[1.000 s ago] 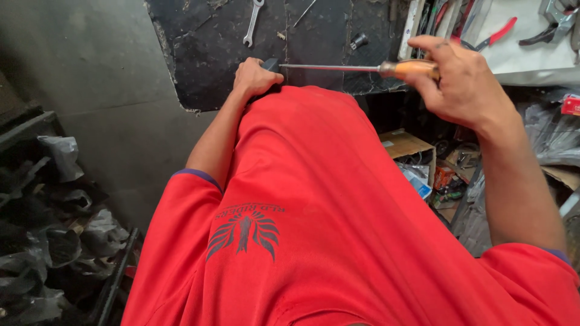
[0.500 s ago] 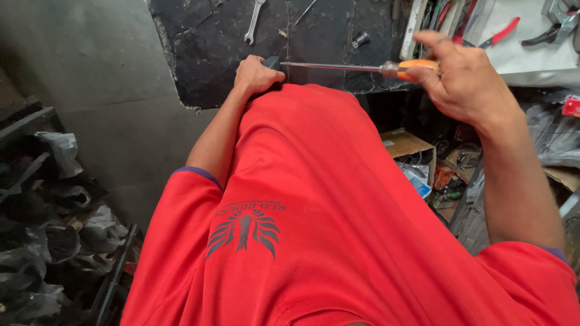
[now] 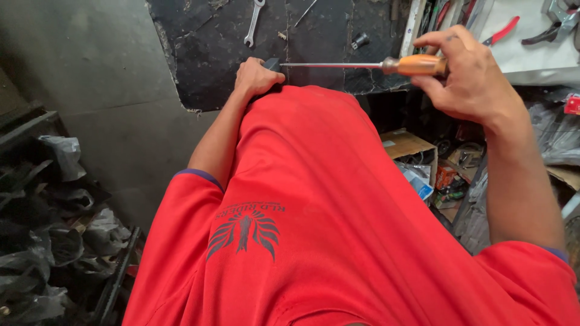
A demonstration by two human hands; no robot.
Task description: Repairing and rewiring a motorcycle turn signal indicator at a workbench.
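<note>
Screwdriver (image 3: 362,64), slim steel shaft, orange handle, right hand (image 3: 471,84) gripping

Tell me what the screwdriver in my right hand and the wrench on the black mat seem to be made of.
Screwdriver: handle looks like glossy amber plastic, possibly varnished wood; the thin shaft is bare grey metal, likely steel. Wrench: bright silvery metal with a shine, probably plated steel.

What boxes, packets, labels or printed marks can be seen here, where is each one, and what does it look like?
Cardboard box: below the bench at right, brown, open, with a small pale label.
Blue and white packet: just under that box, crumpled.
Orange packet: right of the blue one, small.
Red tag: far right edge, small, partly cut off.
Shirt print: on the red shirt, dark winged emblem with lettering.
</note>
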